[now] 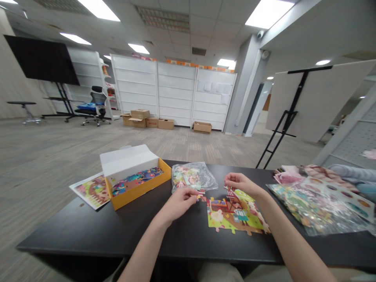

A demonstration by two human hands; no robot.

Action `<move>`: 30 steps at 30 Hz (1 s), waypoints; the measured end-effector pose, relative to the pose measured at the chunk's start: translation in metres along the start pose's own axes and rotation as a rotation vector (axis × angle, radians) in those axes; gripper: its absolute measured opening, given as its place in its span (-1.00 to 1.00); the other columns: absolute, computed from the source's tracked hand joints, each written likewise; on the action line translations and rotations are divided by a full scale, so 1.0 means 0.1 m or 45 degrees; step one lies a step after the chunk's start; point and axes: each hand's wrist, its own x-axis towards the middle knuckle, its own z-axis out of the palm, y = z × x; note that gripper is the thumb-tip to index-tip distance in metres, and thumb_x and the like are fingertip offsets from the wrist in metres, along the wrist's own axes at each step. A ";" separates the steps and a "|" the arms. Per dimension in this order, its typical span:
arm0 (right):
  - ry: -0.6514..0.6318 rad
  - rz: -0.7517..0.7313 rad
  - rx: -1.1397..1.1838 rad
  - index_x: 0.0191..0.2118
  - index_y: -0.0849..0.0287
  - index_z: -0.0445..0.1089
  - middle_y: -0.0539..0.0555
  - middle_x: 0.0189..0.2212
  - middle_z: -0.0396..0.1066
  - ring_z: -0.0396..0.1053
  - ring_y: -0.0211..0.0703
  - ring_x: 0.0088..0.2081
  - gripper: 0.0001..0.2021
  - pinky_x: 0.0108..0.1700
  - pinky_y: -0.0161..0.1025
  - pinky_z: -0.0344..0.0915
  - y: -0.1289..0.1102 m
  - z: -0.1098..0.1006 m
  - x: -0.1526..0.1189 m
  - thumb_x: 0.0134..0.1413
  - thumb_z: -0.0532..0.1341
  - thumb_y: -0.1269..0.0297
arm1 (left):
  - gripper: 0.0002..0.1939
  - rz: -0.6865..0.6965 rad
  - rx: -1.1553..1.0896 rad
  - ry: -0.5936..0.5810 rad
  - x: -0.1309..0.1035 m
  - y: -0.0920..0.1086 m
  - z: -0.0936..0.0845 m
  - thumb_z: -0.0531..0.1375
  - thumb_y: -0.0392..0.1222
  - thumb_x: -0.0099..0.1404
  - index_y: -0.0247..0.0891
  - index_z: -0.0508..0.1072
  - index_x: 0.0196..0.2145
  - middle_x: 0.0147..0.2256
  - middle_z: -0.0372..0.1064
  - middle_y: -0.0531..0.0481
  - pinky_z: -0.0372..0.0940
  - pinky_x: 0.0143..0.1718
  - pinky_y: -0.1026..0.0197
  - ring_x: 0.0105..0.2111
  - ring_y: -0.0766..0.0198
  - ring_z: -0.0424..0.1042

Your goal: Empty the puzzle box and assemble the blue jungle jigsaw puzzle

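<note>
A partly joined jigsaw puzzle (pixel 223 219) lies on the black table, showing a farm scene with a white hen and a figure in a teal outfit. My left hand (pixel 180 203) is closed just left of it, thumb and forefinger on a small red-and-white puzzle piece (pixel 201 192). Over the puzzle's top edge hovers my right hand (pixel 241 183), its fingers pinched around a puzzle piece with red and white on it (pixel 230 192); whether that piece touches the joined part I cannot tell. Behind my left hand sits a clear plastic bag (pixel 192 176) with more pieces inside.
An open yellow box (pixel 141 194) with dark blue pieces stands at the left, partly over a printed picture sheet (pixel 93 191). To the right lie a plastic bag of pieces (pixel 315 207), a white palette-like sheet with round colour spots (pixel 342 197) and rolled fabrics (pixel 329 176).
</note>
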 end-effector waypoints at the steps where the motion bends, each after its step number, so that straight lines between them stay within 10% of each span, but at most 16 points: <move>1: 0.025 0.001 -0.035 -0.30 0.22 0.38 0.07 -0.39 0.49 0.34 -0.29 -0.45 -0.56 -0.41 -0.32 0.21 0.04 -0.04 0.01 0.00 0.36 -0.10 | -0.64 -0.012 -0.005 0.019 -0.01 -0.01 -0.03 0.22 -0.10 0.23 -0.37 0.53 -0.09 -0.27 0.54 -0.11 0.31 -0.25 0.20 -0.28 0.18 0.48; 10: 0.299 0.071 -0.898 -0.34 0.17 0.52 0.15 -0.35 0.53 0.40 -0.05 -0.34 -0.62 -0.23 -0.13 0.27 0.32 -0.28 0.04 -0.09 0.33 -0.08 | -0.26 -0.069 -0.318 0.076 0.03 -0.09 0.14 0.31 -0.19 0.20 -0.35 0.22 0.30 -0.03 0.49 -0.22 0.31 0.04 0.09 0.05 0.07 0.44; 17: 0.138 0.119 -0.992 -0.06 0.15 0.55 0.21 -0.10 0.48 0.40 0.12 -0.10 -0.35 -0.02 -0.08 0.30 0.33 -0.34 -0.03 -0.33 0.46 -0.10 | -0.20 0.015 -0.624 0.109 0.06 -0.05 0.25 0.33 -0.25 0.18 -0.16 0.16 0.33 0.41 -0.09 -0.23 0.20 0.25 0.00 0.31 -0.02 0.17; 24: 0.102 0.153 -1.007 -0.12 0.19 0.50 0.20 -0.14 0.45 0.38 0.11 -0.11 -0.41 -0.03 -0.08 0.30 0.32 -0.32 -0.02 -0.34 0.48 -0.03 | -0.47 -0.052 -0.253 0.060 0.06 -0.02 0.25 0.30 -0.20 0.21 -0.34 0.41 0.13 0.19 0.33 -0.33 0.29 0.16 0.00 0.11 0.01 0.42; 30: 0.184 0.017 -0.770 -0.25 0.17 0.37 0.08 -0.29 0.45 0.39 -0.05 -0.25 -0.59 -0.18 -0.18 0.29 0.34 -0.31 0.01 -0.19 0.40 0.05 | -0.76 0.247 0.371 -0.146 -0.06 0.03 0.39 0.18 -0.13 0.29 -0.24 0.59 -0.19 -0.20 0.56 -0.08 0.35 -0.17 0.15 -0.25 0.16 0.50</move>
